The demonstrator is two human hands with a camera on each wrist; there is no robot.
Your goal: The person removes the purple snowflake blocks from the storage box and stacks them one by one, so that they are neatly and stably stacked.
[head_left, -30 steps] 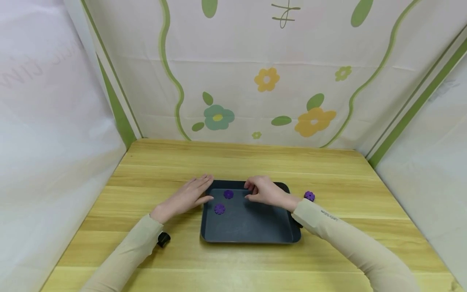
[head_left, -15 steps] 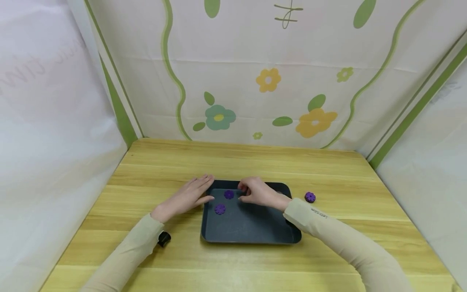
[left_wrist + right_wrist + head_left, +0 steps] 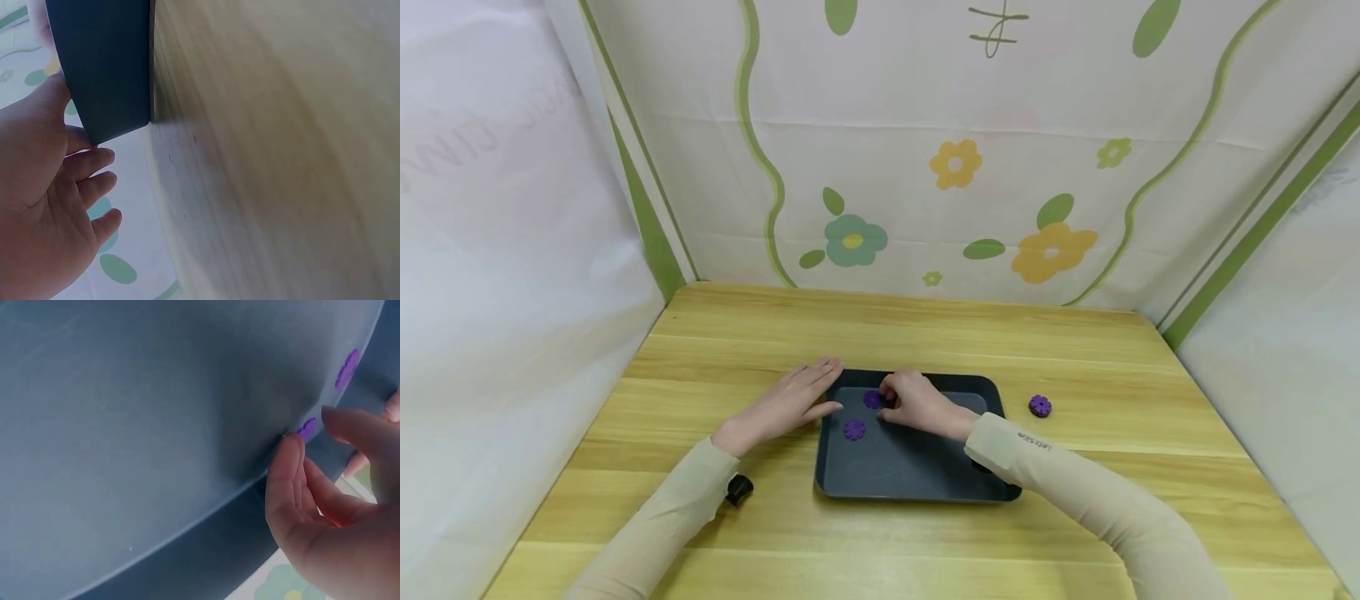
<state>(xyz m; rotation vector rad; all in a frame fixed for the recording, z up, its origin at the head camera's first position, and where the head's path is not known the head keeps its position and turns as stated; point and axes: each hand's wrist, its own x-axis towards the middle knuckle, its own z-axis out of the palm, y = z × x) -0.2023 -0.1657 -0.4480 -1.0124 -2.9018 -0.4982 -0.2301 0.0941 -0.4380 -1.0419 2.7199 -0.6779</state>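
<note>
A dark blue-grey rectangular tray [image 3: 917, 475] lies on the wooden table. Two purple flower-shaped discs are inside it: one [image 3: 853, 429] toward the left wall, the other [image 3: 872, 399] near the far wall. My left hand [image 3: 782, 408] rests at the tray's far left corner, its fingers extended and its thumb over the rim. Over the tray, my right hand [image 3: 917, 406] has bent fingers right beside the far disc. In the right wrist view, that hand [image 3: 331, 494] shows a gap between thumb and fingertips; the far disc is partly hidden behind them, and contact is unclear.
To the right of the tray, another purple flower-shaped piece [image 3: 1040, 406] lies on the table [image 3: 880, 542]. A small black object [image 3: 739, 489] is beside the left sleeve. Patterned white cloth [image 3: 895, 100] encloses the back and sides.
My right hand has moved left across the tray, up to the far disc. My left hand has kept its place at the corner. Both discs stay where they were in the tray.
</note>
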